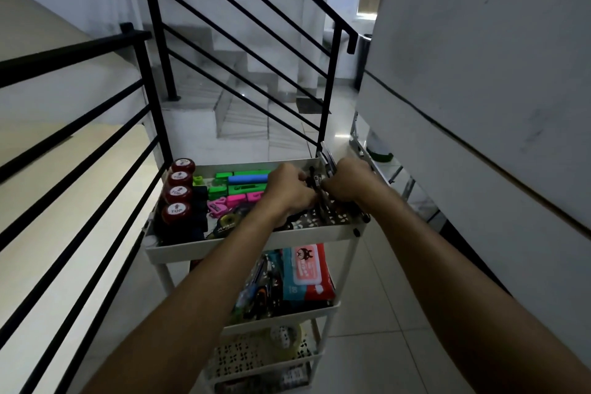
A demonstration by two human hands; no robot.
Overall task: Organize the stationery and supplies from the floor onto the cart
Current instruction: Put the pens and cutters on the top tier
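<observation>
Both hands work over the far right corner of the cart's top tray [243, 241]. Left hand [289, 190] and right hand [347, 181] are each curled around a bundle of dark pens [321, 184], pinching it from either side, likely to square the loose sticks together before setting them down in the one open patch of tray. The bundle sits between the two hands, some ends poking up past the far rim, others trailing toward the near right corner. Left side of tray is already sorted: red-capped jars [177, 193] in a row along the left wall, green and pink highlighters [238, 189] in the middle. A wipes pack [308, 272] lies on the shelf below. No floor items visible from here.
</observation>
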